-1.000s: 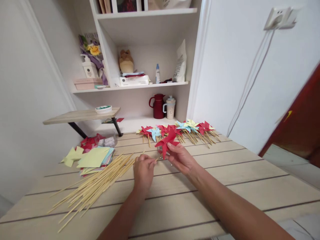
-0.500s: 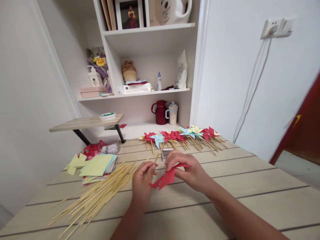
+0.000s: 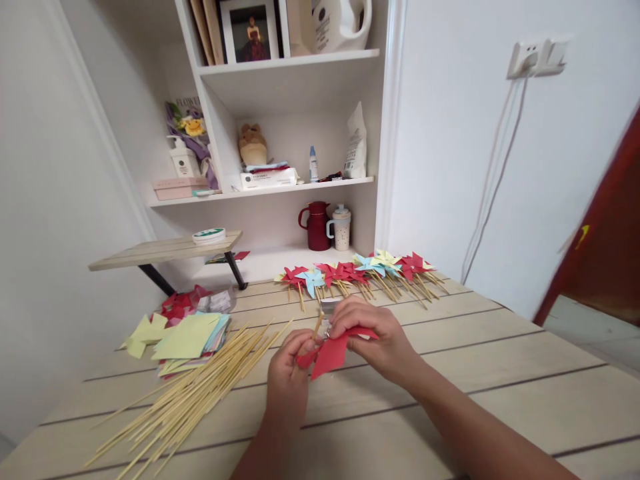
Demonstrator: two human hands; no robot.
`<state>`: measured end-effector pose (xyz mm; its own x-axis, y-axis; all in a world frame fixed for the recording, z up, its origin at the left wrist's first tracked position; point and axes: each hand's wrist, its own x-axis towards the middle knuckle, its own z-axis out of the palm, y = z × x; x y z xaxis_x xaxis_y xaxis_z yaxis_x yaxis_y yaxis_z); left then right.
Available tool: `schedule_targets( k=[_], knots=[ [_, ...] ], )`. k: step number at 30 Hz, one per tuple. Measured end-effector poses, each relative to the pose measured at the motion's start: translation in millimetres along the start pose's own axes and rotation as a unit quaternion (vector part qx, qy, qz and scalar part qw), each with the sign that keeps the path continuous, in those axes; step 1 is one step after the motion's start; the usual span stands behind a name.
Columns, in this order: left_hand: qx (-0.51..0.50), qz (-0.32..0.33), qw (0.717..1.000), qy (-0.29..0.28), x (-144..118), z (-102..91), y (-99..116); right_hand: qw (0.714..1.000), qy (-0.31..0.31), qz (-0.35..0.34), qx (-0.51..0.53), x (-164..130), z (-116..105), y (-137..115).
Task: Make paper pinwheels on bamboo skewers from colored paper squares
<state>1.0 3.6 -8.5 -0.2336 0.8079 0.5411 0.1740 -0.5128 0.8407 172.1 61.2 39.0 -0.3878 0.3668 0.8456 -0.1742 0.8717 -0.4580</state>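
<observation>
Between the fingers of my left hand (image 3: 290, 370) is a thin wooden stick (image 3: 319, 325), its tip pointing up. My right hand (image 3: 373, 337) grips a red paper pinwheel (image 3: 331, 357) by its far side, with folded blades hanging toward my left fingers. A small shiny pin shows between the stick's tip and the pinwheel; whether it touches the stick I cannot tell. Just behind my hands lies a small silvery box (image 3: 329, 307), partly hidden. To the left, many loose sticks (image 3: 200, 393) lie in a fanned bundle.
Finished pinwheels (image 3: 345, 273) on sticks lie in a row along the table's back. Left of the stick bundle is a stack of coloured paper squares (image 3: 187, 337), beside a yellow pinwheel shape (image 3: 143, 335) and a clear container (image 3: 220, 300). A small raised stand (image 3: 165, 250) stands behind them.
My hands have drawn closer together, bringing the stick's tip up beside the pin and the red pinwheel. The whole view has shifted slightly.
</observation>
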Motion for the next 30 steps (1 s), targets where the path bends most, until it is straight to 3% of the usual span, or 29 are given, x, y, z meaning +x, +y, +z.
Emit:
schedule_targets(
  k=[6, 11, 21, 30],
  knots=[
    [0.021, 0.012, 1.0, 0.017, 0, -0.8, 1, 1.0, 0.013, -0.01, 0.003, 1, -2, 1],
    [0.075, 0.068, 0.994, 0.048, 1, -2.3, -1, 1.0, -0.005, -0.021, 0.001, 0, -3, 1],
    [0.239, 0.18, 0.943, 0.144, -4, -7.9, 8, 1.0, -0.017, -0.006, -0.024, -3, -3, 4],
    [0.271, 0.206, 0.928, 0.152, -4, -9.2, 10, 1.0, -0.017, -0.006, -0.022, -4, -2, 4]
  ],
)
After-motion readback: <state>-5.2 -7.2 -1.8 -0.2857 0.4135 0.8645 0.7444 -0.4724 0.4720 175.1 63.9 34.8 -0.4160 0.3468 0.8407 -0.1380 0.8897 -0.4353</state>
